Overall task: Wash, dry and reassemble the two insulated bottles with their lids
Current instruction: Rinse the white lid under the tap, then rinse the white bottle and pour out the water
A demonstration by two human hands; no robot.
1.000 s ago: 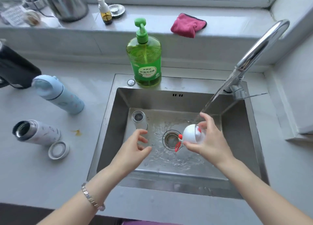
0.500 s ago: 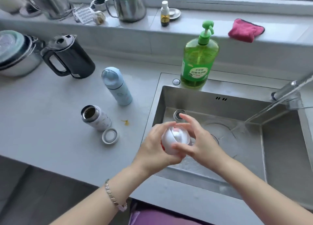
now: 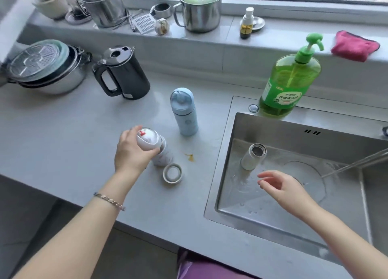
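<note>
My left hand point(image 3: 131, 152) grips a white domed lid with red marks point(image 3: 148, 139) right above the mouth of the white bottle point(image 3: 163, 158) standing on the counter. A white ring-shaped lid part point(image 3: 172, 173) lies beside that bottle. The light blue bottle point(image 3: 184, 111) stands capped farther back. A small white steel cup point(image 3: 253, 157) stands in the sink point(image 3: 237, 136). My right hand point(image 3: 281, 186) hovers over the sink with fingers relaxed and holds nothing.
Water runs from the tap stream point(image 3: 354, 163) into the sink at right. A green soap pump bottle point(image 3: 290, 83) stands on the sink's back rim. A black kettle point(image 3: 122, 72) and stacked pots point(image 3: 46, 66) sit at left. A pink cloth point(image 3: 354, 45) lies on the sill.
The white lid passed from both hands over the sink to my left hand alone, which carried it left over the white bottle. My right hand let go and stayed above the sink.
</note>
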